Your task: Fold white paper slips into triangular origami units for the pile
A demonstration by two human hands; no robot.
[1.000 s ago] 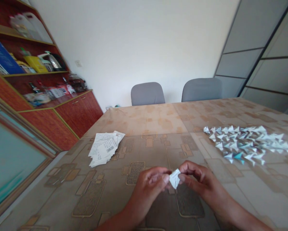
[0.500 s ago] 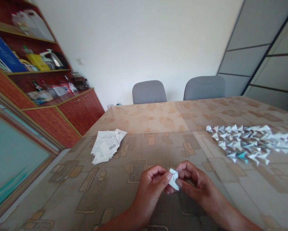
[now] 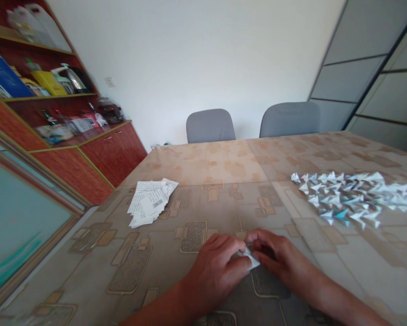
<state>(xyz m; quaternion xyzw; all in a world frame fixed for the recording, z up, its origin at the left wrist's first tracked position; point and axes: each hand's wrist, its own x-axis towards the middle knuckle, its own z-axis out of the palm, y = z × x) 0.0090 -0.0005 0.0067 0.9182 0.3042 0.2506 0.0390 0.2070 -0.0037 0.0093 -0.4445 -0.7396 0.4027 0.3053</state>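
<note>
A person's two bare hands meet over the near part of a patterned table (image 3: pixel 227 165). The left hand (image 3: pixel 220 262) pinches a small folded white paper (image 3: pixel 254 261) between thumb and fingers. The right hand (image 3: pixel 280 253) curls close against the paper's right side; I cannot tell whether it grips or only touches. To the left, well apart from the hands, overlapping printed slips (image 3: pixel 149 203) lie fanned in a pile. To the right, rows of pointed folded papers (image 3: pixel 346 197) stretch toward the table's right side. Broad patterned tabletop separates the hands from both groups and runs on to the far edge, where two grey chairs (image 3: pixel 210 126) stand.
</note>
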